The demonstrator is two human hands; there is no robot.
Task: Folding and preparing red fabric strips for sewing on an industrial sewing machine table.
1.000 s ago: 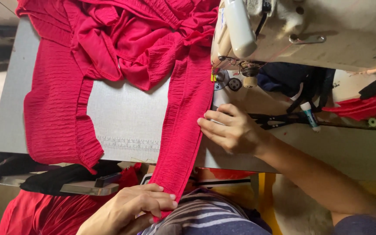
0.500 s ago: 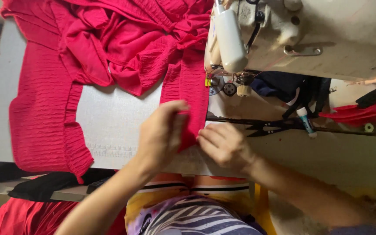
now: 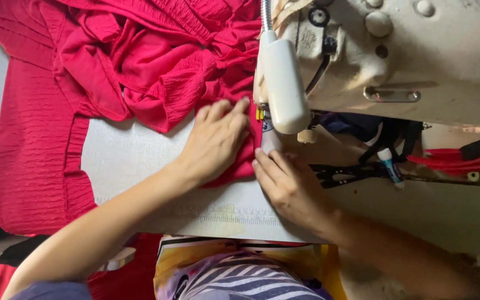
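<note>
Red cloth (image 3: 34, 144) spreads left of the left hand (image 3: 218, 139), which lies flat, fingers extended, pressing a narrow strip whose long axis runs toward the sewing machine (image 3: 395, 55). Just right, the right hand (image 3: 290, 186) rests open at the strip's edge on the surface (image 3: 134, 166).

Pale grey sewing table (image 3: 140, 161) spans the centre. Cream sewing machine (image 3: 418, 55) stands at 1 o'clock. Lighting soft, even.

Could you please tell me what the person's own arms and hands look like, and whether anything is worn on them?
Both forearms are bare. The left hand and right hand wear no gloves, and no rings, watch or bracelets show. A greyish-blue sleeve edge shows at the left upper arm. Whether the right arm has a sleeve cannot be told.
</note>
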